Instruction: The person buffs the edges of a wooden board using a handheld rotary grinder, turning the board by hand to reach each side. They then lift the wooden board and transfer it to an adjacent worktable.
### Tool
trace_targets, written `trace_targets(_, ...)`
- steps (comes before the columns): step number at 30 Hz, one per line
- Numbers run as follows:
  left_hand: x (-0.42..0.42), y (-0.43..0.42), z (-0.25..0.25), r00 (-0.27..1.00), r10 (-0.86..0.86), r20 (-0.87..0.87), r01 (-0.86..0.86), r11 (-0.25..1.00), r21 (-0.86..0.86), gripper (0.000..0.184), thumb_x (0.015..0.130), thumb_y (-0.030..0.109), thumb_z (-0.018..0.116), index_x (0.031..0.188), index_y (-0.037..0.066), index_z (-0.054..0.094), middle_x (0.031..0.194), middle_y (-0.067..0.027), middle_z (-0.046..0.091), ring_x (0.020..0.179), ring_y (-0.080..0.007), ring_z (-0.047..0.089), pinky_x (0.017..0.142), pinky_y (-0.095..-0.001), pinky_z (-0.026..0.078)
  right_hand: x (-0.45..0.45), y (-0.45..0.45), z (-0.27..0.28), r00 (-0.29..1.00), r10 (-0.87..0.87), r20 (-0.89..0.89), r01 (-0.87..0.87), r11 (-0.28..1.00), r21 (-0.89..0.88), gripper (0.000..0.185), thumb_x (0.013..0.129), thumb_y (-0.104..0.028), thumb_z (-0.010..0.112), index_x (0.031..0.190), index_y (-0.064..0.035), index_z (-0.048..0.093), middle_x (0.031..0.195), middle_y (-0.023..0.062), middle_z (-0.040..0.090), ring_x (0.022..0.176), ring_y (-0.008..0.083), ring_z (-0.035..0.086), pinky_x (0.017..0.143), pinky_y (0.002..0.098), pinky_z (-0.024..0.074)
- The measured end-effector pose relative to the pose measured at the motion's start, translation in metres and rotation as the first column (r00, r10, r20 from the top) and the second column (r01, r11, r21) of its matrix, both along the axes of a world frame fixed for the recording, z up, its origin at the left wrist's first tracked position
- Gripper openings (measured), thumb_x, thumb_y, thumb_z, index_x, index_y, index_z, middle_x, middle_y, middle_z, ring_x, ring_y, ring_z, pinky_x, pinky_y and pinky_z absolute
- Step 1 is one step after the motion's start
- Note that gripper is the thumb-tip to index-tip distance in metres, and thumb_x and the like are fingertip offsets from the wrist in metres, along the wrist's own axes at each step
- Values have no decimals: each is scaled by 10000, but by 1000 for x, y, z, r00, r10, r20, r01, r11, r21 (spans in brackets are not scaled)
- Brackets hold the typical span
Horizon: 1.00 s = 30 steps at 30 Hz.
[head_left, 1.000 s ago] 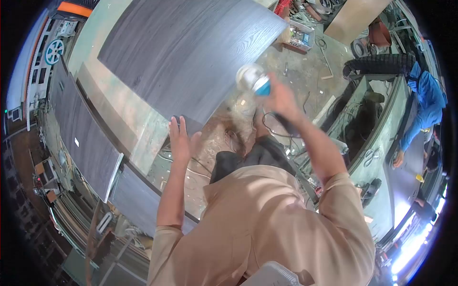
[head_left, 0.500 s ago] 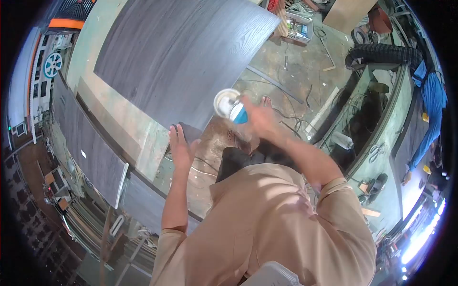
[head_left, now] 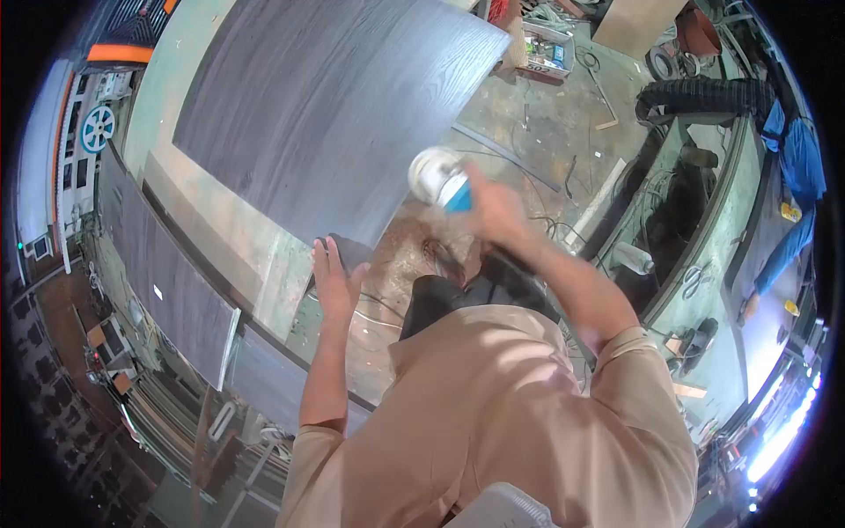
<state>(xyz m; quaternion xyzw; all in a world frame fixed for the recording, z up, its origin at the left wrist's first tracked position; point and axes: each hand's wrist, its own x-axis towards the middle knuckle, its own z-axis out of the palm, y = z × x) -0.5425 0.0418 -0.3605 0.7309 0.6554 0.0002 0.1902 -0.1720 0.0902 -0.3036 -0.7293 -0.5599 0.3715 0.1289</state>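
A large dark grey wood-grain panel (head_left: 326, 114) lies on a pale worktable (head_left: 255, 255). At the panel's near corner rests my left hand (head_left: 334, 277), fingers spread and nothing held. My right hand (head_left: 495, 207) is wrapped round a white and blue power tool (head_left: 444, 180), slightly blurred, beside the panel's right edge. Whether the tool touches that edge I cannot tell. A cable shows on the floor near my right forearm.
Another dark panel (head_left: 167, 273) stands at the left. On the floor are a box of small items (head_left: 546, 55) and a metal strip (head_left: 506, 157). Scissors (head_left: 692, 282) lie on the right bench (head_left: 717, 238). A co-worker's blue sleeve (head_left: 788, 255) shows at the far right.
My right hand and the tool moved toward me and left, then slightly back up and away along the panel's edge. My left hand stayed at the corner. The co-worker's arm moved.
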Motion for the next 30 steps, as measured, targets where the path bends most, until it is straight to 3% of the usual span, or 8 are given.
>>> trace_targets(2, 0, 1, 3, 1000, -5, -12, 5, 1000, -19, 994, 868, 396, 799, 1616, 27, 257, 1653, -318, 217, 1523, -493, 250, 1226, -586, 261, -14, -14, -1, 968, 251, 6, -251, 968, -8, 752, 784, -398, 807, 1381, -155, 419, 982, 237, 735, 932, 467, 712, 818, 542, 564)
trace_targets(5, 1, 2, 3, 999, 3, -40, -4, 999, -32, 1003, 864, 408, 801, 1614, 21, 260, 1651, -320, 220, 1521, -494, 253, 1227, -585, 259, -1, -7, 2, 974, 218, -62, -217, 976, 18, 761, 795, -390, 805, 1402, -169, 401, 990, 245, 732, 926, 463, 716, 801, 539, 566)
trace_targets(6, 1, 2, 4, 999, 6, -50, -8, 999, -42, 1006, 862, 414, 801, 1613, 17, 262, 1650, -320, 222, 1520, -493, 255, 1228, -582, 259, 11, 4, 11, 982, 181, 44, -179, 982, -58, 760, 777, -388, 816, 1388, -158, 426, 982, 244, 734, 930, 469, 713, 803, 545, 562)
trace_targets(11, 3, 0, 3, 999, 7, -37, -8, 1000, -22, 976, 872, 389, 795, 1612, 24, 273, 1648, -319, 228, 1515, -497, 262, 1224, -592, 256, 80, 54, 1, 998, -57, -12, 58, 995, 86, 808, 745, -430, 834, 1394, -97, 485, 1121, 248, 713, 1053, 449, 683, 901, 500, 537)
trace_targets(16, 36, -2, -1, 980, -185, -68, 189, 980, 67, 885, 866, 288, 782, 1592, 57, 331, 1646, -291, 254, 1501, -530, 255, 1210, -631, 250, 103, 51, -3, 960, -272, -65, 279, 944, 178, 807, 742, -429, 808, 1401, -124, 455, 1173, 272, 699, 1097, 465, 669, 938, 520, 525)
trace_targets(21, 93, 4, 8, 968, -240, -74, 243, 969, 36, 906, 845, 279, 794, 1593, 72, 328, 1662, -251, 240, 1514, -510, 234, 1191, -667, 251, 58, 18, 10, 974, -225, -30, 227, 973, 52, 811, 749, -435, 806, 1410, -139, 441, 1102, 281, 709, 1054, 477, 677, 906, 526, 533)
trace_targets(25, 85, 0, 15, 956, -272, -111, 271, 962, -22, 931, 852, 280, 790, 1605, 58, 290, 1677, -222, 222, 1514, -509, 231, 1167, -702, 263, 6, -5, 12, 999, 2, -54, -7, 995, -97, 810, 773, -452, 797, 1426, -150, 425, 1038, 257, 730, 1000, 477, 696, 925, 514, 545)
trace_targets(30, 57, -15, 14, 973, -194, -126, 188, 981, -55, 970, 866, 288, 779, 1615, 13, 227, 1683, -245, 185, 1526, -525, 189, 1162, -710, 269, -28, -26, -15, 978, 201, -61, -203, 979, -34, 826, 781, -475, 773, 1453, -161, 409, 993, 259, 730, 971, 481, 699, 922, 522, 540)
